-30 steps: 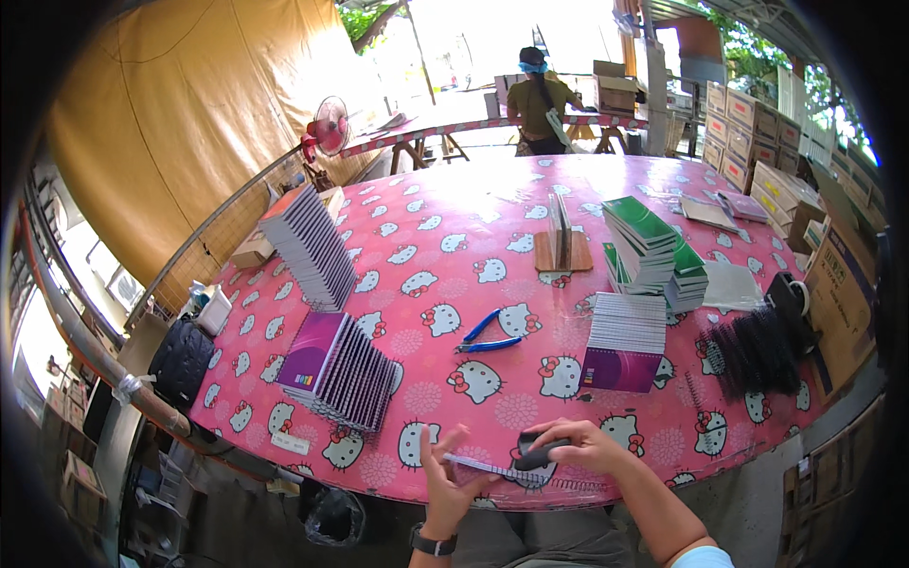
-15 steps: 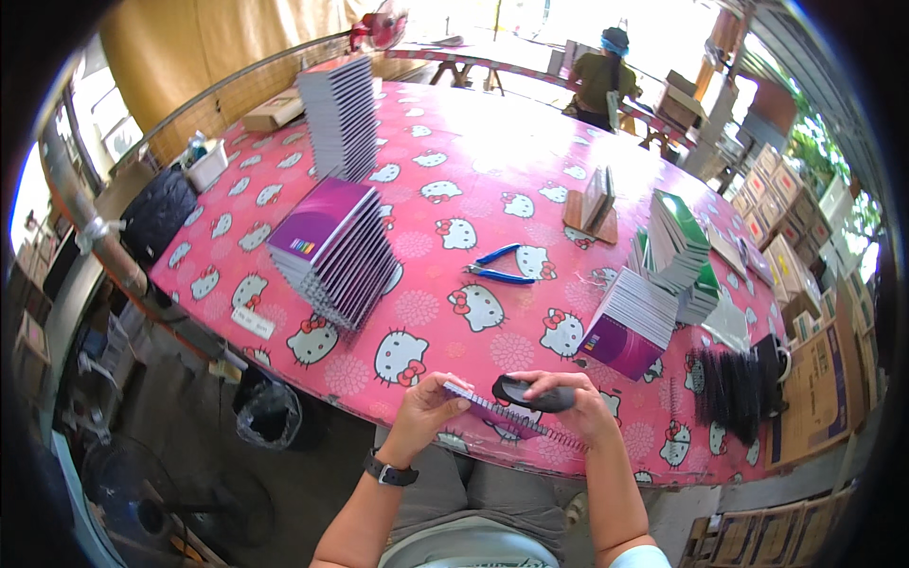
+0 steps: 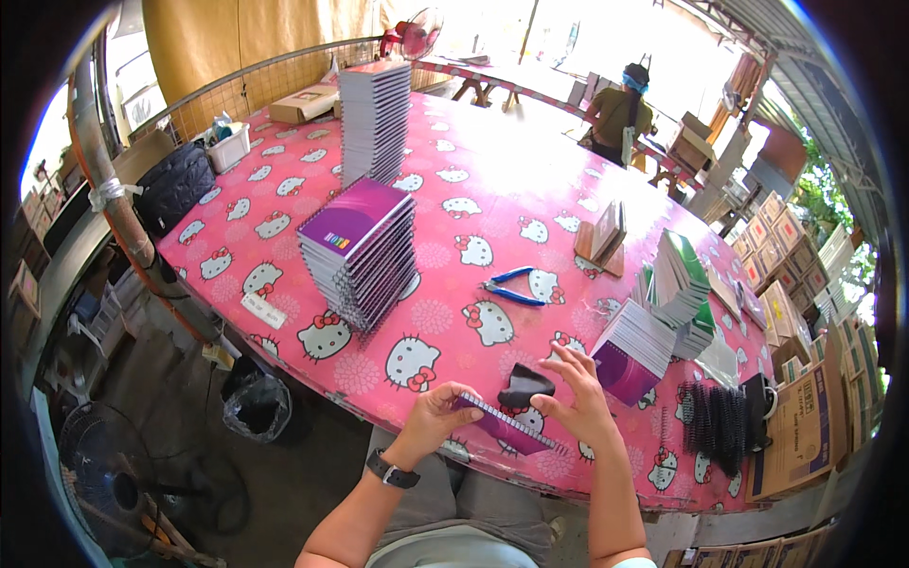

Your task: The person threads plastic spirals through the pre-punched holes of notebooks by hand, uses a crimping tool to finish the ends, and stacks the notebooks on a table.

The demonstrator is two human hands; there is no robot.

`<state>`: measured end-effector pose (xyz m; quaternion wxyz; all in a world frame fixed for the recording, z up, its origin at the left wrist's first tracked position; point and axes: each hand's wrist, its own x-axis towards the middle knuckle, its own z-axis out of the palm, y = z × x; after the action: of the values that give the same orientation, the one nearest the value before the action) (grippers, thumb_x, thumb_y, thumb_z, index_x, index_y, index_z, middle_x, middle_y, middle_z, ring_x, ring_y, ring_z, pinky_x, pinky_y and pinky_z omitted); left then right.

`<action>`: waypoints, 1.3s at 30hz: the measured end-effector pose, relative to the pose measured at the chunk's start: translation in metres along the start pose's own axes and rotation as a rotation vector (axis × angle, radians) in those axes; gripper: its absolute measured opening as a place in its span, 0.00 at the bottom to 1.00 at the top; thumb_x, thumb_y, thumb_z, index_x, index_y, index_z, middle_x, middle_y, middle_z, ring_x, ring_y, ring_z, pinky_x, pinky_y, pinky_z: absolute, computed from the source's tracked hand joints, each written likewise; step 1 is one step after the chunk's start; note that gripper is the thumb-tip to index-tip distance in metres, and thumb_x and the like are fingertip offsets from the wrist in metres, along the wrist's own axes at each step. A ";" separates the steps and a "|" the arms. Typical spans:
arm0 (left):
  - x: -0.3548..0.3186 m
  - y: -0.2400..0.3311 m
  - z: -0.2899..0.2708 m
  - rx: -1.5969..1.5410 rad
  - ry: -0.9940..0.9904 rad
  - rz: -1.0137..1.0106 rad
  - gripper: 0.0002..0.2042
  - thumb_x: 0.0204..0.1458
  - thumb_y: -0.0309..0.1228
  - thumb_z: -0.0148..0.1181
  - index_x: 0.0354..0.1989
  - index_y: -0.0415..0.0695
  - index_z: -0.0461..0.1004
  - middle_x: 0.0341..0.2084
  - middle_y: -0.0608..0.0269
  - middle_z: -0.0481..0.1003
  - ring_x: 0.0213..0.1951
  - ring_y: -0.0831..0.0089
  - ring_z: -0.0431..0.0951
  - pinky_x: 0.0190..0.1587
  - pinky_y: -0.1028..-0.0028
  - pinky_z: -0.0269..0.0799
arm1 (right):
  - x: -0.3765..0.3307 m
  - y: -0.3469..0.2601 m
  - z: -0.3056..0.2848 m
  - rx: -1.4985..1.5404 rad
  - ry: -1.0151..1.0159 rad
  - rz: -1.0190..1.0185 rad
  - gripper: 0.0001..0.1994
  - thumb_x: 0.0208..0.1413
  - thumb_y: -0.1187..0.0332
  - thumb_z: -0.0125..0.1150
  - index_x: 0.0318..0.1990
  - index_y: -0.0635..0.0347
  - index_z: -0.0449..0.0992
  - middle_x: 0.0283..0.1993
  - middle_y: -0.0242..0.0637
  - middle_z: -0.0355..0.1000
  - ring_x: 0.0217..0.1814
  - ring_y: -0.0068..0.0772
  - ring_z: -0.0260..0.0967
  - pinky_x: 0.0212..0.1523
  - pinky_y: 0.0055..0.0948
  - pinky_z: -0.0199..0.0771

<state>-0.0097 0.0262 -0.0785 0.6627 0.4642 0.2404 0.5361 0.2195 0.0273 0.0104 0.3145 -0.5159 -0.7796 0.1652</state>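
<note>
My left hand (image 3: 437,417) pinches one end of a purple-covered notebook (image 3: 509,433) at the table's near edge. A spiral coil runs along the notebook's upper edge, and its right end sticks out past the pages. Beyond the notebook lies a dark, rounded, palm-sized object (image 3: 526,385) whose kind I cannot make out. My right hand (image 3: 579,402) is open beside it, fingers spread, the thumb near its right side. Blue-handled cutting pliers (image 3: 516,286) lie farther off, jaws to the left.
Spiral notebooks stand in a purple-topped stack (image 3: 358,251) and a taller stack (image 3: 374,123) at left. On the right are unbound purple booklets (image 3: 630,355), green ones (image 3: 680,275), black coils (image 3: 715,426) and a wooden stand (image 3: 601,246). A co-worker (image 3: 620,118) is at a far table.
My right hand has let go of the dark object and opened, and the object now sits just left of it. My left hand still holds the notebook. The whole view has shifted slightly.
</note>
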 end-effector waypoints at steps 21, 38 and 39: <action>-0.006 0.058 0.055 0.610 0.274 0.396 0.10 0.44 0.17 0.66 0.36 0.39 0.81 0.32 0.63 0.78 0.31 0.81 0.74 0.31 0.83 0.68 | -0.012 -0.053 0.010 0.464 0.147 -0.049 0.13 0.50 0.74 0.66 0.45 0.59 0.77 0.37 0.33 0.74 0.38 0.27 0.71 0.40 0.25 0.73; 0.001 0.059 0.065 0.700 0.197 0.472 0.10 0.44 0.16 0.65 0.36 0.39 0.81 0.30 0.61 0.78 0.31 0.76 0.75 0.31 0.80 0.68 | -0.014 -0.056 0.007 0.528 0.295 -0.106 0.11 0.47 0.71 0.69 0.39 0.58 0.77 0.34 0.33 0.73 0.36 0.30 0.70 0.35 0.26 0.71; 0.000 0.059 0.066 0.686 0.191 0.473 0.10 0.44 0.16 0.65 0.36 0.39 0.81 0.30 0.61 0.78 0.31 0.76 0.75 0.31 0.80 0.69 | -0.014 -0.054 0.008 0.505 0.298 -0.118 0.11 0.46 0.71 0.69 0.39 0.58 0.77 0.35 0.33 0.73 0.37 0.31 0.70 0.35 0.26 0.71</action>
<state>0.0152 0.0026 0.0034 0.3034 0.6485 0.3521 0.6028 0.1799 -0.0073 0.0310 0.5530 -0.3935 -0.6877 0.2577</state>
